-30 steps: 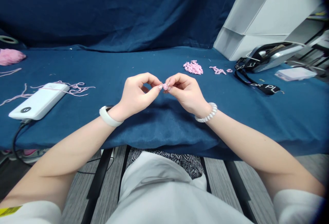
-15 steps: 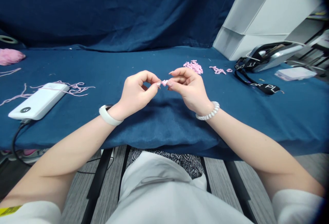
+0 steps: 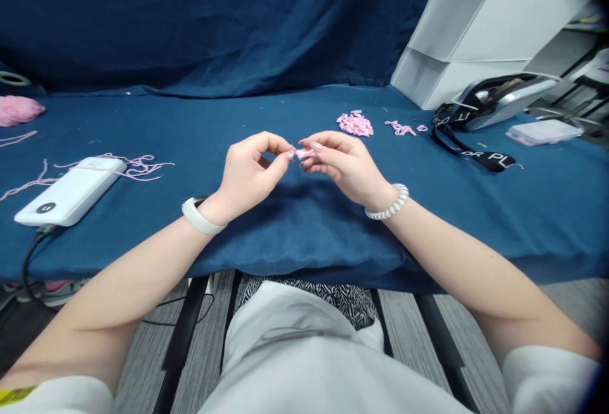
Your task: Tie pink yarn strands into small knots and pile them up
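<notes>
Both hands meet above the middle of a table draped in blue cloth [image 3: 190,122]. My left hand [image 3: 250,173] pinches thumb to forefinger on one side of a small pink yarn piece [image 3: 301,154]. My right hand [image 3: 342,163] grips the same piece from the other side with its fingertips, the fingers curled over it. A white band sits on my left wrist, a pearl-like bracelet on the right.
A white power bank [image 3: 71,190] with loose pink yarn strands [image 3: 137,165] lies at left, a pink yarn ball [image 3: 19,109] far left. A heap of small pink pieces [image 3: 355,123] lies behind my hands. A black lanyard [image 3: 480,155], device and white shelf [image 3: 476,27] stand right.
My right hand's fingers have shifted over the pink piece and the wrist has turned slightly. The left hand has kept its pinch almost in place.
</notes>
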Tool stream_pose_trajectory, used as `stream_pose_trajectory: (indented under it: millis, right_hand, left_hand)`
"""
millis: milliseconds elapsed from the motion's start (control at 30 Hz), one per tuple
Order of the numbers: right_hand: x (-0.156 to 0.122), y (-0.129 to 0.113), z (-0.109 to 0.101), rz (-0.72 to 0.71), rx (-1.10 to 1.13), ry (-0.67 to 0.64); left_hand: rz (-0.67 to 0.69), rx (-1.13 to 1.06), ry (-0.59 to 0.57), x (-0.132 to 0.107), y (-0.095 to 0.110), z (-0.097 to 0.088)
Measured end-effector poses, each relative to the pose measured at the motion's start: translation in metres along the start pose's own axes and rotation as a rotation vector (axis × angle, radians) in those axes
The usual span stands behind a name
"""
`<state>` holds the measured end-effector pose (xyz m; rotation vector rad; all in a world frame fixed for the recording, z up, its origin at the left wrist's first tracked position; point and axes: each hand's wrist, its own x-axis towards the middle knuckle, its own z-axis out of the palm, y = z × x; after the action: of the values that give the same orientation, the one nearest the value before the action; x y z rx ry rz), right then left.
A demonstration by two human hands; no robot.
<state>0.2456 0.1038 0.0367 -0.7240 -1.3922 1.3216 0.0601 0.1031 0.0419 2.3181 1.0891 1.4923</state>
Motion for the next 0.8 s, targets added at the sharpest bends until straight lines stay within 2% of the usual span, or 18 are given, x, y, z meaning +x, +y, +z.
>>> stream_pose_trajectory:
  millis: [100, 267, 467, 800]
  right_hand:
    - [-0.0013, -0.0017, 0.002, 0.062, -0.08, -0.072]
    - [-0.0025, -0.0036, 0.004, 0.004, -0.187, -0.093]
    - [-0.0022, -0.0044, 0.004, -0.025, -0.135, -0.084]
    - [-0.0029, -0.0034, 0.0021, 0.042, 0.034, -0.079]
  left_hand:
    - [0.056, 0.029, -0.044, -0.0016, 0.0008, 0.0009]
    - [0.133, 0.077, -0.045, -0.0031, 0.0006, 0.002]
    - [0.069, 0.064, -0.015, -0.0033, 0.0018, 0.002]
    - [0.057, 0.056, 0.004, -0.0044, 0.0023, 0.0023]
